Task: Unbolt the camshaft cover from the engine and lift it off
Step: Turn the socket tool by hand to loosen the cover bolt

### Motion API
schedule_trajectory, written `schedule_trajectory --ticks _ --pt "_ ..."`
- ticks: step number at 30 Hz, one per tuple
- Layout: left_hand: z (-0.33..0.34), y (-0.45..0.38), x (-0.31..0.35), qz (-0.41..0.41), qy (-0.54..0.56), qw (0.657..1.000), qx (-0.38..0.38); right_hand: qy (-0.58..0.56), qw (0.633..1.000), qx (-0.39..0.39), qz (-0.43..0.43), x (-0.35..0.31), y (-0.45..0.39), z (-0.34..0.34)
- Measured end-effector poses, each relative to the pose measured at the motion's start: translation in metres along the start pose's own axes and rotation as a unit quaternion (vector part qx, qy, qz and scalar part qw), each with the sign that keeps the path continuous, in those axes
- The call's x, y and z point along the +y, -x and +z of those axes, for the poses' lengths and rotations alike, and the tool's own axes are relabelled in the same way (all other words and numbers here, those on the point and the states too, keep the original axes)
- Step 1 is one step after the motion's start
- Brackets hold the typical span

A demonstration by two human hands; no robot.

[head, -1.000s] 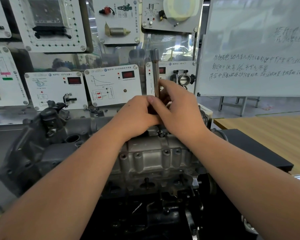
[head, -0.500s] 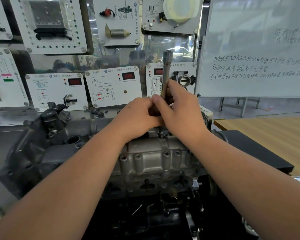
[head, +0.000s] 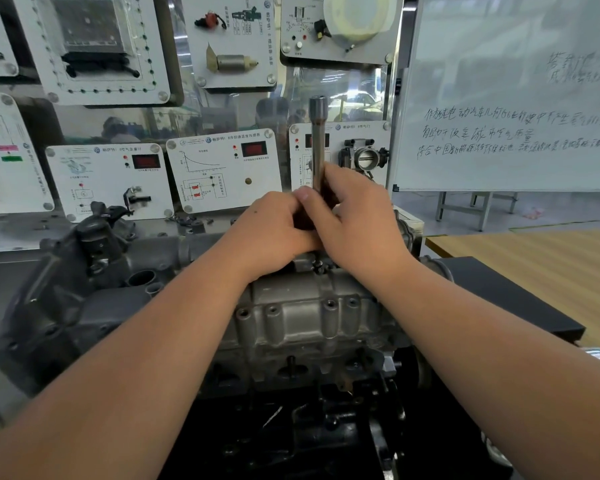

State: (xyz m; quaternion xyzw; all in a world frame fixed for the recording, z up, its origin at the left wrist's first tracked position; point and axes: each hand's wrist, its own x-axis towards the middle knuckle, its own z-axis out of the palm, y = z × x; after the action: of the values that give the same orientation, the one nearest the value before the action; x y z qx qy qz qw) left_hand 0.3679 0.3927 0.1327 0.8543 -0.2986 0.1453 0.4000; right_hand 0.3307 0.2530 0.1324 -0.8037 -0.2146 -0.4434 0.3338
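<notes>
At centre of view, on the black stand, sits the engine, with the grey cast camshaft cover along its top, seated in place. Empty bolt holes show along the cover's near edge. Both hands meet at the far edge of the cover. Left hand: fingers curled around the lower part of the socket wrench. Right hand: fingers wrapped around the shaft just above and beside the left, thumb tip touching the left hand's knuckles. Wrench shaft stands nearly upright, its thicker upper end well above the hands; its lower end is hidden behind them, so contact with a bolt cannot be confirmed. Far side: white training panels with red displays and a throttle body. Far right: whiteboard with handwriting. Right: wooden worktop.
</notes>
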Motion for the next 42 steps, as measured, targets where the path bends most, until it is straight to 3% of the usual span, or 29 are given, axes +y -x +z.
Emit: schedule_trajectory --ticks 6,12,17,21,28,33,42 --pt "0.000 0.004 0.005 0.002 0.029 0.999 -0.016 -0.009 0.999 -0.022 0.048 0.004 -0.003 0.001" --pt "-0.001 0.003 0.005 0.012 0.011 1.000 -0.006 -0.019 0.999 0.012 0.023 0.002 0.000 -0.001" --pt "0.000 0.002 0.005 -0.013 0.014 1.000 -0.006 -0.021 0.999 -0.022 0.035 0.002 -0.002 0.002" --pt "-0.003 0.006 0.008 0.015 0.031 0.999 -0.023 -0.030 0.998 -0.051 0.037 0.003 -0.003 0.002" --pt "-0.001 0.005 0.010 -0.003 0.014 1.000 -0.013 0.001 1.000 0.010 0.001 0.002 0.000 0.001" --pt "0.000 0.003 0.007 -0.013 0.022 1.000 -0.017 0.040 0.998 -0.024 0.035 0.005 -0.002 0.005" --pt "-0.002 0.002 0.006 0.000 0.007 1.000 0.003 0.025 0.999 -0.024 0.006 0.004 0.000 0.002"
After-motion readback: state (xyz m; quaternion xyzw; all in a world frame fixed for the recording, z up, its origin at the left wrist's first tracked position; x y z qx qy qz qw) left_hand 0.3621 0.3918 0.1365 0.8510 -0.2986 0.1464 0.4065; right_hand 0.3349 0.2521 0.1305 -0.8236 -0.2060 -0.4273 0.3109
